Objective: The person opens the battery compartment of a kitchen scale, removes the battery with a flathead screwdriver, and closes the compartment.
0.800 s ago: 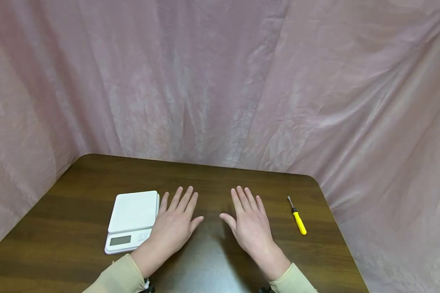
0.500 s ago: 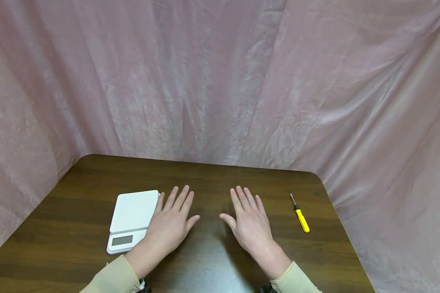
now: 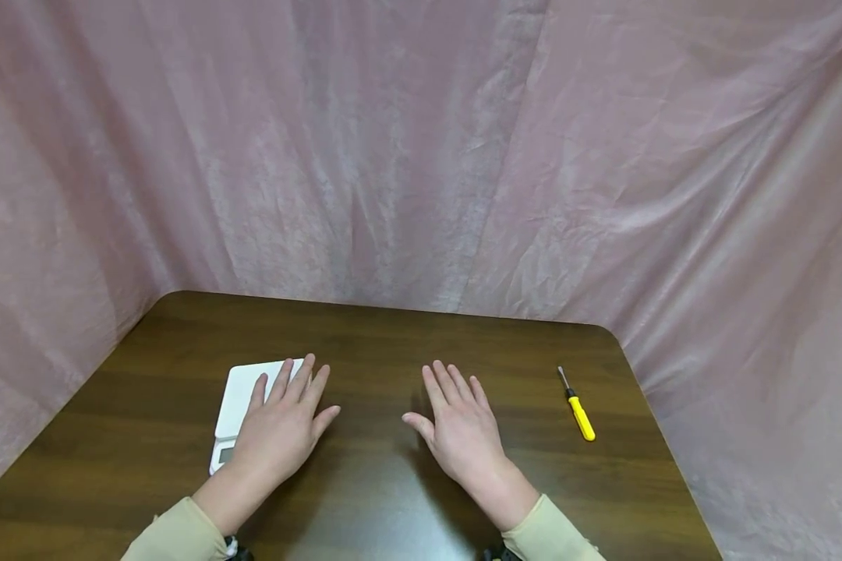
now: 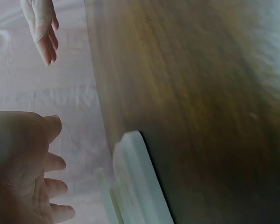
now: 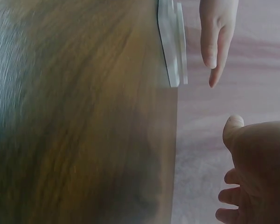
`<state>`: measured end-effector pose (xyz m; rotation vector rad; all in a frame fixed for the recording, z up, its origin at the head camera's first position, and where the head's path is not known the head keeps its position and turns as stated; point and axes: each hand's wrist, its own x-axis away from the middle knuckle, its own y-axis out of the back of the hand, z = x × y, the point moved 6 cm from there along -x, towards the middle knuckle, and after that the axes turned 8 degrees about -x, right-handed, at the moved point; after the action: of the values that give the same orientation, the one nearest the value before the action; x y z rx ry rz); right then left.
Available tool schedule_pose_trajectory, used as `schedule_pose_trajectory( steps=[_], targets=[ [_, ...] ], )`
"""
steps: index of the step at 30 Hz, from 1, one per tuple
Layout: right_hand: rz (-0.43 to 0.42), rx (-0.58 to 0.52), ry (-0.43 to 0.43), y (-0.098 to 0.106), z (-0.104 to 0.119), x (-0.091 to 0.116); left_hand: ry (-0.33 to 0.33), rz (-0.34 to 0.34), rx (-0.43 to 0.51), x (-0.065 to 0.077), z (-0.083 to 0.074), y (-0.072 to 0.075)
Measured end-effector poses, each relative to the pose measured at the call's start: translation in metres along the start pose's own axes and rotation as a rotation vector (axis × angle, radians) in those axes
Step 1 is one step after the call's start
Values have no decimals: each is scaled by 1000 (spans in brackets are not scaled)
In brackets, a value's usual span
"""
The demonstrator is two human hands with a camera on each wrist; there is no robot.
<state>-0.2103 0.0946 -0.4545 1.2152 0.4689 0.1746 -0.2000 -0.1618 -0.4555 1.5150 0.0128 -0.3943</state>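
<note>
Creased pink fabric (image 3: 407, 156), perhaps velvet, hangs behind and beside a brown wood-grained table (image 3: 372, 397).

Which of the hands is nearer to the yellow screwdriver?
Right: the right hand is left of the screwdriver, apart; the left hand is farther left, near the digital kitchen scale.

A white scale (image 3: 240, 399) lies flat left, a yellow-handled screwdriver (image 3: 578, 409) right.

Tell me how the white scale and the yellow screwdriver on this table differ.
The scale is broad and flat, while the screwdriver is slim and long. The scale is white; the screwdriver has a yellow handle and a grey shaft. In the head view, the left hand partly hides the scale, whereas the screwdriver shows whole. Both lie on the brown table.
</note>
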Motion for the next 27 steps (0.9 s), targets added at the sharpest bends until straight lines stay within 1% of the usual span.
schedule_pose_trajectory(
  steps=[4, 11, 15, 19, 23, 27],
  targets=[
    [32, -3, 6, -7, 11, -4, 10, 9, 14, 5, 13, -2],
    [92, 15, 42, -19, 30, -13, 67, 71, 36, 16, 37, -6],
    [120, 1, 53, -24, 40, -17, 82, 61, 37, 22, 48, -5],
    [123, -6, 77, -27, 49, -21, 114, 41, 27, 27, 59, -5],
    [130, -21, 101, -33, 58, -23, 153, 63, 30, 33, 72, -7],
    [169, -47, 111, -38, 70, -27, 179, 89, 37, 38, 85, -9]
  ],
)
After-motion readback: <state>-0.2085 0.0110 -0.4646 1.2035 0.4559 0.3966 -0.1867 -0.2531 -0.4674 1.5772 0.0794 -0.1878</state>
